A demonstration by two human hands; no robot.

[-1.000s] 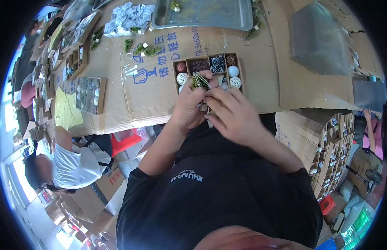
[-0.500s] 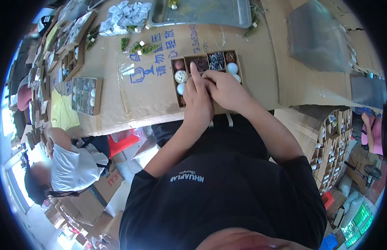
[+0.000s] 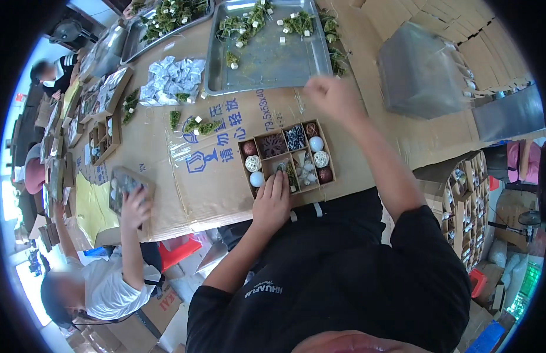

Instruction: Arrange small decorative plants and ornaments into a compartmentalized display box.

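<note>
A divided cardboard box (image 3: 334,167) lies in front of me on the table. It holds a dark brown snowflake (image 3: 273,146), a frosted pinecone (image 3: 295,137), pale ornaments (image 3: 307,170) and a strip of green moss (image 3: 292,175). Brown, white and woven balls fill both side columns. My left hand (image 3: 272,199) rests over the box's near edge, fingers stretched into the compartment beside the moss and partly hiding it. Raised off the box, my right hand (image 3: 335,100) hovers near the metal tray (image 3: 267,88); motion blurs its curled fingers, and whatever they hold cannot be made out.
Moss tufts with white cubes (image 3: 296,23) lie in the tray; more moss (image 3: 202,126) lies on the cardboard tabletop. Silvery packets (image 3: 173,79) sit left of the tray. A clear plastic box (image 3: 423,70) stands right. At left, a co-worker's hand (image 3: 135,209) touches another box.
My right hand has left the box and risen toward the tray. My left hand stays at the box's near side. The co-worker's hand has reached onto the box at left. The view has shifted.
</note>
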